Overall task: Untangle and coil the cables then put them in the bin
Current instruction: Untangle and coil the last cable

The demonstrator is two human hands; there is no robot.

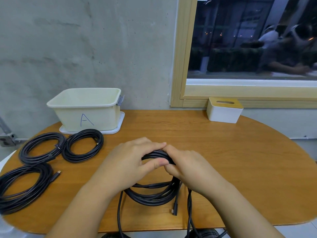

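Observation:
A black cable coil [152, 196] stands up from the wooden table [223, 160] in front of me. My left hand [132, 162] grips the top of this coil, thumb across the strands. My right hand [187, 169] holds the same bundle from the right, its fingers curled round it. Loose ends of the cable run off the table's near edge, and one plug [175, 209] hangs below the coil. Three finished black coils lie at the left: one [42, 147], a second [83, 146] beside it, a third [24, 188] nearer me. The cream bin [85, 109] marked "A" stands behind them on its white lid.
A white tissue box [223, 109] with a wooden top sits at the back right under the window frame. A concrete wall rises right behind the table. A wall socket box [7, 139] is at the far left.

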